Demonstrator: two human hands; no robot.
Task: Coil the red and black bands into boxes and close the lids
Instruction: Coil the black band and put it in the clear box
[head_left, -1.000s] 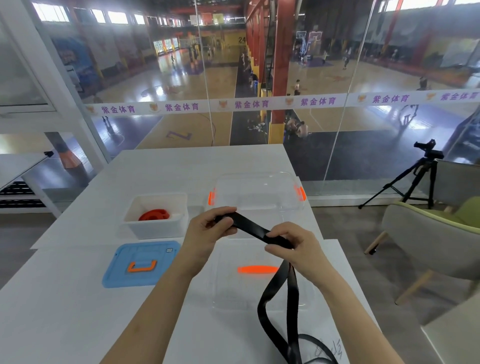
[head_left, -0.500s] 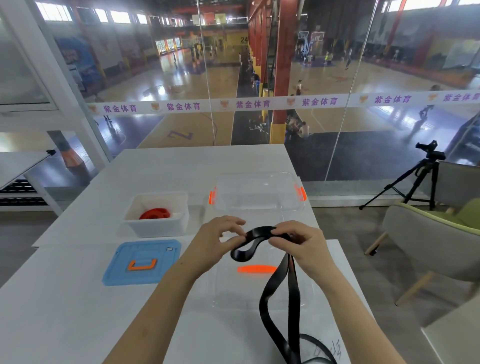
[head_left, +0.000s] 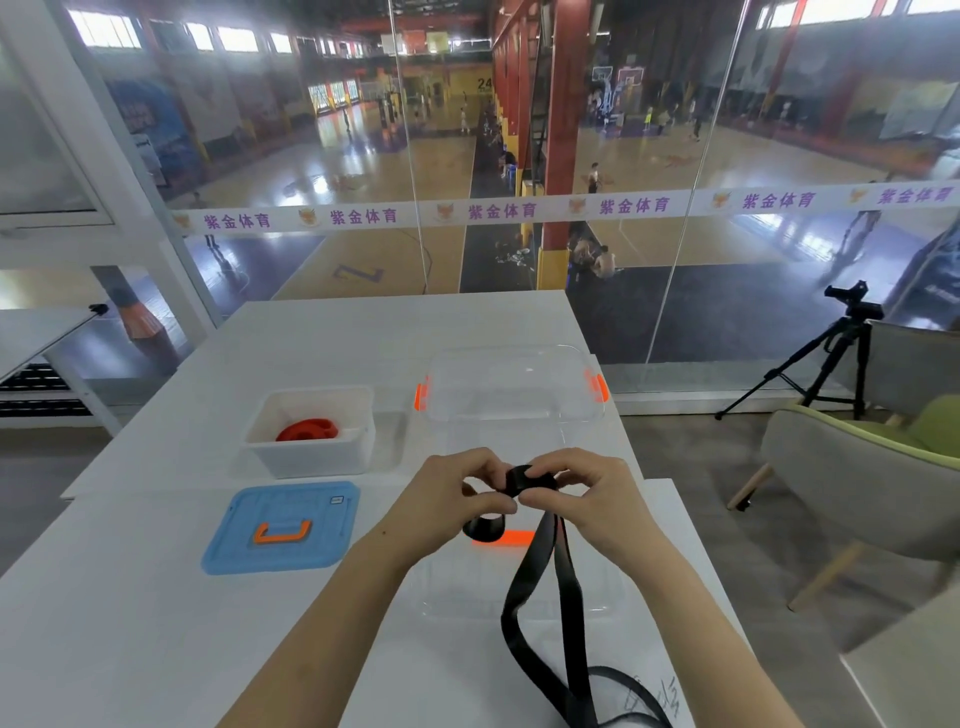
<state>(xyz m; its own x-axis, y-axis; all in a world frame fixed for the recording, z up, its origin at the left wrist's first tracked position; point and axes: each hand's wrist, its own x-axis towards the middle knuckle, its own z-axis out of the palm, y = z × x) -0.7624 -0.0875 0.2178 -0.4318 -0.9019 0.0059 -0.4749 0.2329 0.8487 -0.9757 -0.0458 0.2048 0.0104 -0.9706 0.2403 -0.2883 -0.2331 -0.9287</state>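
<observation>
Indoors, at a white table (head_left: 156, 623) beside glass overlooking a basketball hall.
Both hands, left (head_left: 457, 499) and right (head_left: 587, 493), pinched around one black band (head_left: 530, 480), partly coiled above a clear lid (head_left: 519, 587). Counted: two boxes, clear (head_left: 511, 384) and white (head_left: 311, 441), holding one red band (head_left: 307, 430); one blue lid (head_left: 280, 527).

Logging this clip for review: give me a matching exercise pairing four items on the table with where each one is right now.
Items:
1. red band
2. black band
3. blue lid
4. clear box

Places:
A. flat on the table, near left
B. held in both hands
C. far side of the table, nothing in it
D. coiled in the white box

Pairs: 1-D, 2-B, 3-A, 4-C
</observation>
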